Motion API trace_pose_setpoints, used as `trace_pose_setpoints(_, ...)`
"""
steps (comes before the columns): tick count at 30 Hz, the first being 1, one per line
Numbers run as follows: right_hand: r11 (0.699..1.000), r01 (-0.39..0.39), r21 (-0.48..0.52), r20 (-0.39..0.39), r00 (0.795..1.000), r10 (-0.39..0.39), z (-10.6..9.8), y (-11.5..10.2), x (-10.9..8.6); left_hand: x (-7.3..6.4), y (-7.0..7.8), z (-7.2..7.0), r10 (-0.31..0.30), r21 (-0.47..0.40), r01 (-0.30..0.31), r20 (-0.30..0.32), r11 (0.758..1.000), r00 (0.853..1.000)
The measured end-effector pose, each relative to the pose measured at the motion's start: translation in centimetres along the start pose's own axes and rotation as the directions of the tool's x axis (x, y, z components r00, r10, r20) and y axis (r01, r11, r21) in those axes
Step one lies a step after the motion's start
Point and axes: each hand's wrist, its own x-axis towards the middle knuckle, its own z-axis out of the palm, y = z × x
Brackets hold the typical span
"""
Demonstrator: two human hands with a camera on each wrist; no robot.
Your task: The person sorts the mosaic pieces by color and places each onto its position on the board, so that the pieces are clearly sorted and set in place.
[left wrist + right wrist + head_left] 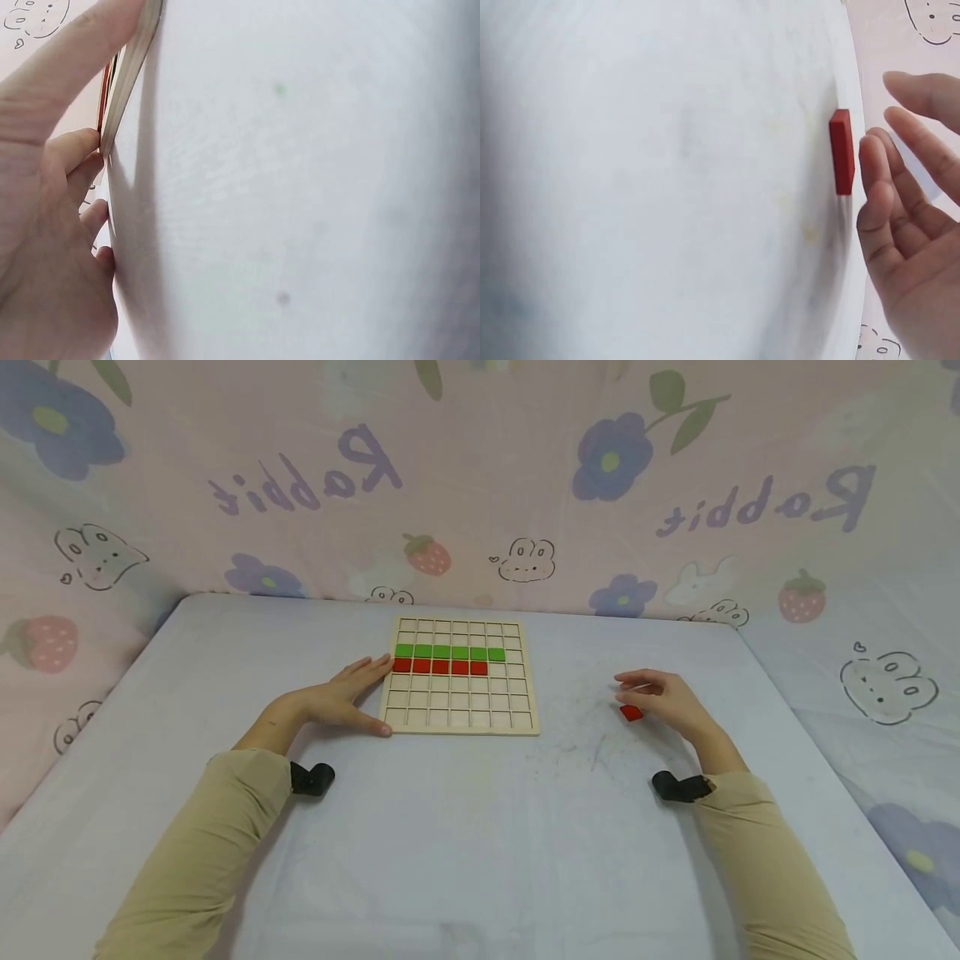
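A light wooden grid board point(459, 732) lies flat toward the back of the table. Several green tiles point(442, 652) form one row in its cells, and several red tiles point(441, 667) fill part of the row just in front. My left hand point(337, 700) rests against the board's left edge, thumb and fingers spread along it; the left wrist view shows the thumb on the board's side point(135, 71). To the right of the board, my right hand point(667, 702) hovers with loosely bent fingers. A single loose red tile point(842, 152) is just below those fingers, apart from them.
The white tabletop point(465, 843) has grey smudges between the board and the right hand. Behind it hangs a pink patterned cloth point(480, 468). A black wrist device point(313, 779) sits at the left cuff, and another black device point(678, 787) at the right cuff.
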Motion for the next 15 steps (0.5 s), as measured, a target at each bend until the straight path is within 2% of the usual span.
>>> trace_pose_setpoints(15,1.000,-0.011,-0.014,0.015,1.000,0.011,-0.8,1.3,-0.9,-0.1,0.1,0.0,0.002,0.008,-0.002,-0.001,1.000,1.000)
